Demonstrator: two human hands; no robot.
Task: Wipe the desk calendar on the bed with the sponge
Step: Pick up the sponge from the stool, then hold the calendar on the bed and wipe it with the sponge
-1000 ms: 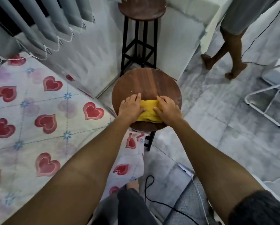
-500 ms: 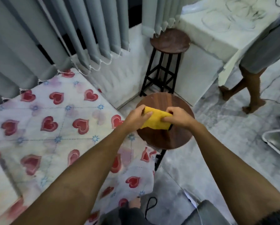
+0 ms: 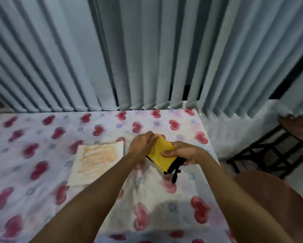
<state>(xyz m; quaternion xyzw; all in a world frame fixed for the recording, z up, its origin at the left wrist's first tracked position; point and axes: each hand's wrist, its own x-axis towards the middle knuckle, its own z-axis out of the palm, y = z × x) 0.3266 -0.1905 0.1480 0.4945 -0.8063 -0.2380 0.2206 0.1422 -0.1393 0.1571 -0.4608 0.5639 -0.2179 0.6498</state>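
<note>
A yellow sponge cloth (image 3: 162,153) with a black edge and strap is held above the bed between both hands. My left hand (image 3: 142,146) pinches its upper left end and my right hand (image 3: 180,152) grips its lower right side. The desk calendar (image 3: 97,161) lies flat on the heart-patterned bed sheet (image 3: 42,155), just left of my left hand; its pale face shows a blurred orange picture. The sponge does not touch the calendar.
Grey vertical blinds (image 3: 147,53) hang behind the bed. A round wooden stool top (image 3: 270,199) sits at the lower right, and a taller black-legged stool (image 3: 287,146) stands at the right edge beside the bed corner.
Both hands lifted the yellow sponge off the round stool and carried it left over the bed. The view swung left, bringing the calendar into sight.
</note>
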